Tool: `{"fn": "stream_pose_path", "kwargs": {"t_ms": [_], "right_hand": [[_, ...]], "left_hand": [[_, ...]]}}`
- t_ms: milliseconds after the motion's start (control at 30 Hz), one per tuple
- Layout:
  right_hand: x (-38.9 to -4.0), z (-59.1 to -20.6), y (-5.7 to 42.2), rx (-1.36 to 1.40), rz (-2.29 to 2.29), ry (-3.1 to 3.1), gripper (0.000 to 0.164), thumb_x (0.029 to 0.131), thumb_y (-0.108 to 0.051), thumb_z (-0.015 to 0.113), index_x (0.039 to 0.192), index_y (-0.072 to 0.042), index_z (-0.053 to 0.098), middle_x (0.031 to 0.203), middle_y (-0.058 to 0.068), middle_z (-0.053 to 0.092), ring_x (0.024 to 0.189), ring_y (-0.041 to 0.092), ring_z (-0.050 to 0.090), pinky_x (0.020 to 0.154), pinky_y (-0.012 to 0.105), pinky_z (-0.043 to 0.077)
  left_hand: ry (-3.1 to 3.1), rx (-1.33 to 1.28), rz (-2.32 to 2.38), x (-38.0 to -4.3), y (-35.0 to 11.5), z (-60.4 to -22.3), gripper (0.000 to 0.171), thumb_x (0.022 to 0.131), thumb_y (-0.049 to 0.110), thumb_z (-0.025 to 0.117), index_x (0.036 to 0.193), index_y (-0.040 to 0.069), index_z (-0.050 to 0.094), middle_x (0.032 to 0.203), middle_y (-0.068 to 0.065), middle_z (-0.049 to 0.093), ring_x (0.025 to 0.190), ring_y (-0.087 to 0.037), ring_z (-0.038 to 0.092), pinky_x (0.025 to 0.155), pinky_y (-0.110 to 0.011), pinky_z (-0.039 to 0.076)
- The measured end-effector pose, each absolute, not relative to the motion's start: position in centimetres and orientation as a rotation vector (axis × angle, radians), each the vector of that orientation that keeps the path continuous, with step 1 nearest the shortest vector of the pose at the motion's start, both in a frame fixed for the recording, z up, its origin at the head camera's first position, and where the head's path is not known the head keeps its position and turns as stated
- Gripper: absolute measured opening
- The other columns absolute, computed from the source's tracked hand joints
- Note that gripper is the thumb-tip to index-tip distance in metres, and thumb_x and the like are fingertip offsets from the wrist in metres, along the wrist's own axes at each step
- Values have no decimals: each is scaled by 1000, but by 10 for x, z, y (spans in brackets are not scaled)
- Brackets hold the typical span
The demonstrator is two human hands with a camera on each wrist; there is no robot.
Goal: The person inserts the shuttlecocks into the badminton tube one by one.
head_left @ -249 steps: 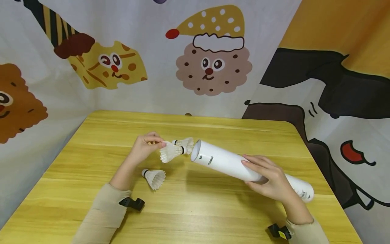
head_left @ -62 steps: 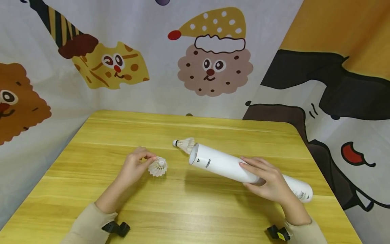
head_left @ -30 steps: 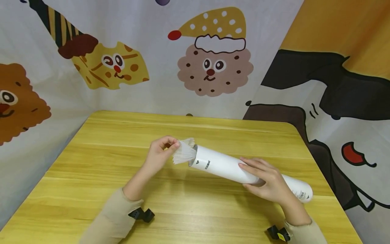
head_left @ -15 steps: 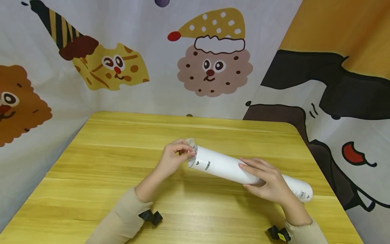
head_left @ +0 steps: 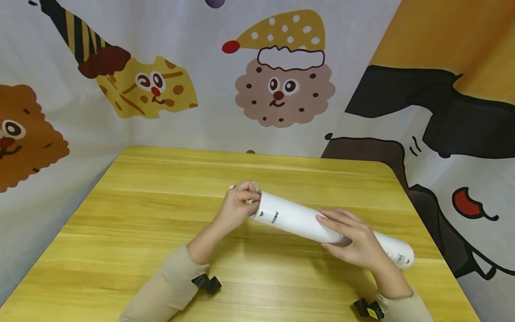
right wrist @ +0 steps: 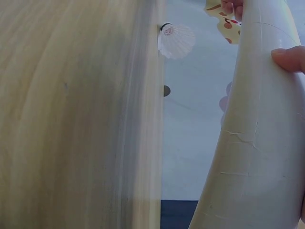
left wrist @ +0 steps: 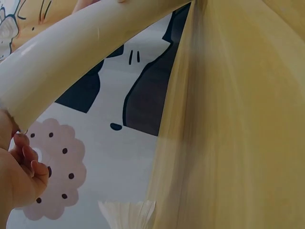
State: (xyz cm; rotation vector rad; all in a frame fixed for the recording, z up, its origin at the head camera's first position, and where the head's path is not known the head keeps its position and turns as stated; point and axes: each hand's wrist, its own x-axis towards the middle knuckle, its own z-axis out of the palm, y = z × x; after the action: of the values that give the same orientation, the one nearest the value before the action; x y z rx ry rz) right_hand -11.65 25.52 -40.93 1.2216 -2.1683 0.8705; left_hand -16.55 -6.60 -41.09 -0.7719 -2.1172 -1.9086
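Note:
My right hand (head_left: 356, 235) grips a long white shuttlecock tube (head_left: 293, 217) around its middle, tilted with its mouth toward the left. The right thumb (right wrist: 288, 58) lies along the tube wall in the right wrist view. At the mouth, my left hand (head_left: 239, 205) has the tips of thumb and fingers inside the rim. Whatever those fingertips touch is hidden by the tube; I cannot tell if they still pinch a shuttlecock. Behind the left hand, a white feather shuttlecock (right wrist: 176, 40) with a black band lies on the table, mostly covered in the head view.
The wooden table (head_left: 120, 250) stretches out on both sides of the arms. A cartoon-printed curtain (head_left: 209, 129) hangs along its back and sides. Black wrist cameras (head_left: 207, 284) are strapped to both sleeves.
The left hand picked up the near shuttlecock, carried it to the tube and pushed it into the mouth, fingertips following inside. The shuttlecock held earlier is out of sight. The right hand stays put.

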Motion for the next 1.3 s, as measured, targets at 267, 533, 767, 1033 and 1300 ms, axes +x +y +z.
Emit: {"fn": "stream_pose_path", "kwargs": {"t_ms": [267, 533, 767, 1033, 1300], "right_hand": [[-118, -409, 256, 1209, 870, -2177, 50, 87, -40, 68, 120, -3, 67, 122, 17, 62, 109, 29, 55, 98, 22, 38], [-118, -407, 259, 1198, 873, -2177, 50, 86, -40, 70, 119, -4, 67, 123, 17, 62, 111, 29, 55, 98, 22, 38], [-119, -407, 262, 1198, 889, -2167, 51, 87, -41, 69, 119, -2, 67, 122, 19, 61, 112, 29, 54, 99, 23, 38], [-119, -405, 264, 1183, 906, -2165, 52, 87, -42, 68, 117, 0, 67, 121, 21, 61, 112, 30, 54, 99, 23, 38], [-119, -405, 266, 1178, 903, -2170, 52, 87, -42, 69, 117, 0, 67, 121, 20, 61, 113, 29, 53, 99, 23, 38]], "left_hand": [[-2120, -701, -1946, -169, -62, -412, 16, 73, -17, 68, 81, -4, 74, 78, -4, 57, 80, -25, 50, 68, -27, 45], [-2125, -653, -1933, -164, -71, -390, 13, 73, -11, 75, 85, -7, 71, 83, -17, 59, 75, -30, 48, 67, -34, 40], [-2113, -593, -1839, -164, -84, -378, 14, 78, -6, 75, 90, -8, 71, 81, -22, 57, 69, -19, 45, 63, -26, 37], [-2180, -521, -1741, -198, -96, -427, 19, 78, 2, 78, 95, -4, 73, 76, -14, 55, 70, -28, 45, 62, -33, 35], [-2365, -451, -1673, -212, -102, -447, 33, 78, 10, 80, 107, -2, 70, 87, -22, 56, 82, -37, 48, 68, -36, 36]]}}
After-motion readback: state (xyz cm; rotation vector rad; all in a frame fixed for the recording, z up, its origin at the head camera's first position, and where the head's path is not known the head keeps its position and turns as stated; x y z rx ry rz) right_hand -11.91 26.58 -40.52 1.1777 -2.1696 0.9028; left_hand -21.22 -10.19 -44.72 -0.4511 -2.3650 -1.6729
